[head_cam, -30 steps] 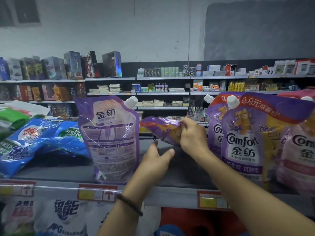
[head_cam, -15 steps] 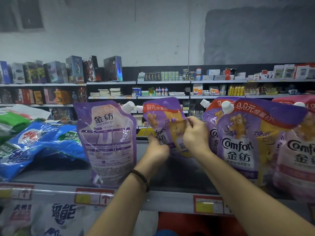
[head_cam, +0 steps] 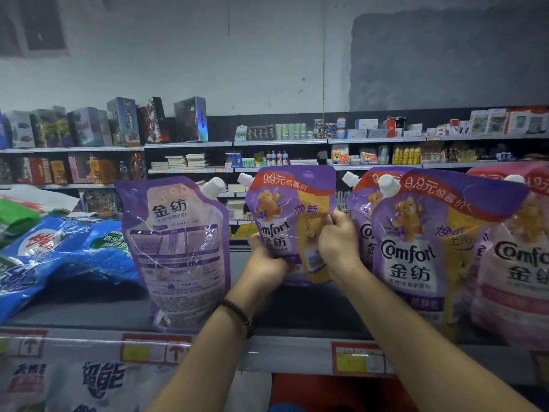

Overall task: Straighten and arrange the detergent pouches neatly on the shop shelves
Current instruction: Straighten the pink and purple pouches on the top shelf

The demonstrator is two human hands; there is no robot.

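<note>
A purple and yellow Comfort pouch stands upright at the middle of the grey shelf, front side facing me. My left hand grips its lower left edge. My right hand pinches its right side. To the left a purple pouch stands with its back label towards me. To the right stand two more purple Comfort pouches and a pink one, close together.
Blue detergent bags lie flat on the shelf's left end, with a green bag behind. Price tags line the shelf's front rail. White bags fill the shelf below. Far shelves hold boxes and small goods.
The pouch lay on its side behind the shelf's middle; both hands have lifted and turned it upright, front side facing me. The camera has tilted slightly.
</note>
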